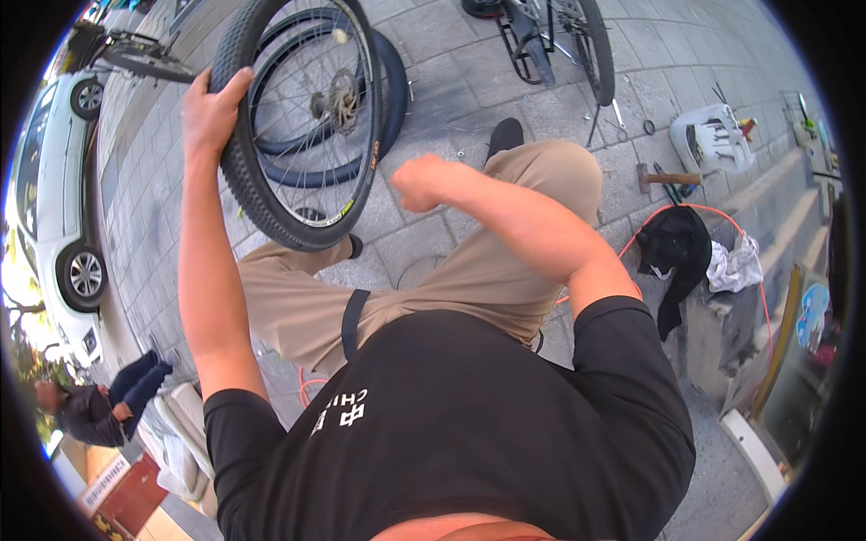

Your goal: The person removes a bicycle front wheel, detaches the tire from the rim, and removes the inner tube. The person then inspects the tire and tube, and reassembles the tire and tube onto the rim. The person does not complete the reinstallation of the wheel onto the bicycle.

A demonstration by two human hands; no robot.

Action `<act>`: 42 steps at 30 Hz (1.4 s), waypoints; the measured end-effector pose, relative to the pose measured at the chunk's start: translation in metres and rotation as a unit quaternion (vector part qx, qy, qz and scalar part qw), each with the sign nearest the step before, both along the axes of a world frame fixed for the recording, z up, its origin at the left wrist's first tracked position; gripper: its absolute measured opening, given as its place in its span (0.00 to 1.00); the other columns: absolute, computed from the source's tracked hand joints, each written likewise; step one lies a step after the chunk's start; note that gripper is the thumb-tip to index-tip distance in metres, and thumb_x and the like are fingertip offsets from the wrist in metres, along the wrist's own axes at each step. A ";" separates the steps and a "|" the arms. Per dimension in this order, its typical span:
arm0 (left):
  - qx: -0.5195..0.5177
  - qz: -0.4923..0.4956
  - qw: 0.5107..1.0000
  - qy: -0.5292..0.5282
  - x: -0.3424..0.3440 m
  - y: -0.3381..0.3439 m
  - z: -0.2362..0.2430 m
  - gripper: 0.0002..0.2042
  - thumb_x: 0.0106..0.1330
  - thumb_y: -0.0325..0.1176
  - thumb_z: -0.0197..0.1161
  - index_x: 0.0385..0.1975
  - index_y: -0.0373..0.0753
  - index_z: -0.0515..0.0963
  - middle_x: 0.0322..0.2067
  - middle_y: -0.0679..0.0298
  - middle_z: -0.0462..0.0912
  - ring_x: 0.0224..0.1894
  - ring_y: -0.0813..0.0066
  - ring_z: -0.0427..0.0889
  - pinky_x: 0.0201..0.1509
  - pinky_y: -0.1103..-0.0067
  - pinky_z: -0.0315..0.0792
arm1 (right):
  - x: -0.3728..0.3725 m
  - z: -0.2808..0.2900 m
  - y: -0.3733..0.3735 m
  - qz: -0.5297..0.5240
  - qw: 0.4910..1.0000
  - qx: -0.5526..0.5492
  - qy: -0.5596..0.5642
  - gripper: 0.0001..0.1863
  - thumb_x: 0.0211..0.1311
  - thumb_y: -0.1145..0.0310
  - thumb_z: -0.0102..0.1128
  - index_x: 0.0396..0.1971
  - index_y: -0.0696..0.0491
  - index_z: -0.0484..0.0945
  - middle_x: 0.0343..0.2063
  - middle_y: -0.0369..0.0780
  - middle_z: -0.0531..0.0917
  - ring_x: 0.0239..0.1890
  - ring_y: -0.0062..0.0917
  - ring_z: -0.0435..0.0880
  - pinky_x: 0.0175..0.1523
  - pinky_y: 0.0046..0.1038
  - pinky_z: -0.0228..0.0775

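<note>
My left hand grips the knobby tyre of a bicycle wheel, held up at the upper left with its spokes and brake disc showing. More black tyres lie behind it on the paving. My right hand is closed just right of the wheel's lower part, apart from it; whether its curled fingers hold anything is hidden. My knees, in tan trousers, are bent below the wheel.
A bicycle lies at top. Right are a hammer, white plastic container, orange hose, black cloth, white rag and stone step. A white car and seated person are left.
</note>
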State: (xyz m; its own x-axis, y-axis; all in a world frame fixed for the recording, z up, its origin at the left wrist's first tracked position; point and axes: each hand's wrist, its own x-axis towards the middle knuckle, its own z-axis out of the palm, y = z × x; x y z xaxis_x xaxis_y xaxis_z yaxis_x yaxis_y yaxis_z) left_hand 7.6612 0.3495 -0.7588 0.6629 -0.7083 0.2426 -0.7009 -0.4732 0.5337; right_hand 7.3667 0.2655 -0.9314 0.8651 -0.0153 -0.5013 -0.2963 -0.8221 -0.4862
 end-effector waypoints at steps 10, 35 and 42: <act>0.100 -0.083 0.989 0.074 -0.039 -0.051 0.099 0.31 0.64 0.51 0.76 0.52 0.24 0.83 0.39 0.55 0.89 0.38 0.71 0.88 0.47 0.73 0.80 | 0.011 0.004 -0.018 -0.062 0.996 0.008 -0.067 0.17 0.63 0.65 0.59 0.46 0.58 0.87 0.47 0.52 0.89 0.53 0.48 0.88 0.58 0.47 0.80; -0.125 -0.111 0.944 0.284 -0.069 -0.002 0.019 0.44 0.64 0.56 0.77 0.71 0.27 0.71 0.60 0.51 0.83 0.60 0.61 0.84 0.65 0.70 0.76 | 0.033 0.059 -0.004 -0.065 0.812 0.562 -0.143 0.41 0.63 0.72 0.66 0.77 0.56 0.64 0.68 0.42 0.77 0.54 0.25 0.82 0.62 0.31 0.76; -0.003 0.072 0.982 0.172 -0.160 0.127 -0.080 0.40 0.53 0.40 0.81 0.65 0.29 0.72 0.53 0.52 0.85 0.55 0.66 0.84 0.59 0.72 0.77 | 0.058 0.070 -0.006 -0.124 0.810 0.523 -0.233 0.36 0.60 0.71 0.60 0.72 0.55 0.73 0.61 0.38 0.83 0.55 0.25 0.84 0.61 0.30 0.77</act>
